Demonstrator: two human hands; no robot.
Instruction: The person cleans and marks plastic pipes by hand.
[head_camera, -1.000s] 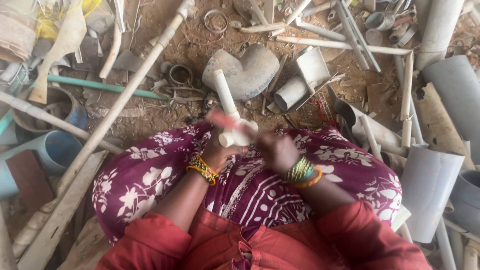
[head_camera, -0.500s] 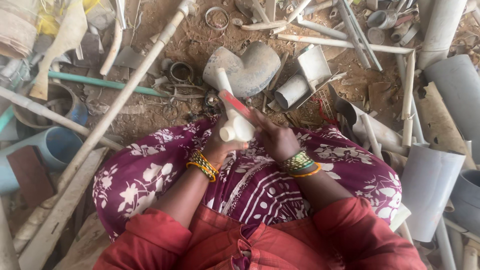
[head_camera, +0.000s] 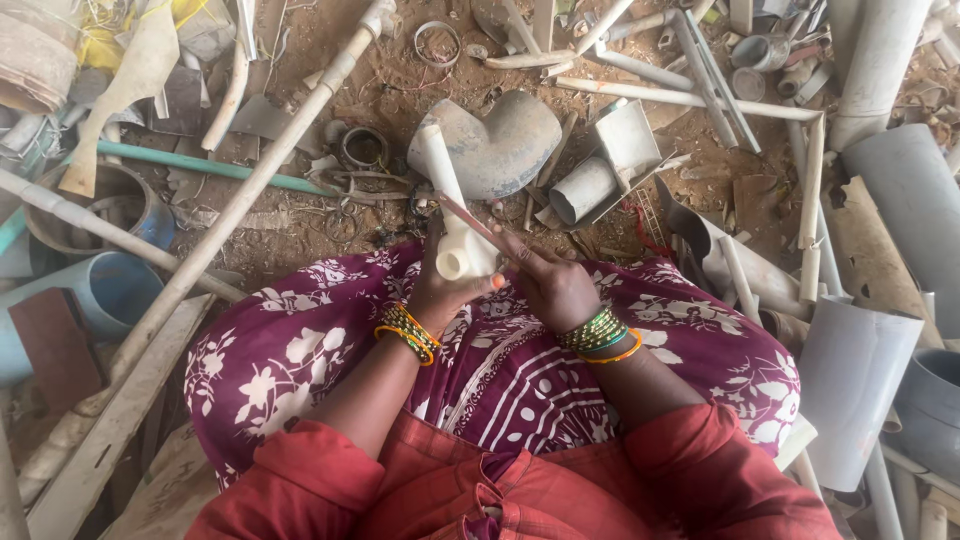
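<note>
My left hand (head_camera: 445, 292) grips a white plastic pipe piece (head_camera: 448, 205) with a fitting at its lower end, held upright over my lap. My right hand (head_camera: 550, 285) holds a thin reddish blade (head_camera: 472, 222) laid slantwise against the pipe just above the fitting. Both wrists wear green and orange bangles. I sit on the ground with a purple flowered cloth (head_camera: 300, 350) across my knees.
Scrap pipes lie all around on the dirt: a large grey elbow (head_camera: 500, 140) just ahead, a long white pipe (head_camera: 240, 190) running diagonally at left, wide grey pipes (head_camera: 900, 200) at right, a blue pipe end (head_camera: 110, 290) at left, rings and offcuts beyond.
The reddish blade has moved from beside the fitting up across the pipe, and my right hand has shifted forward with it. The pipe stays upright in my left hand.
</note>
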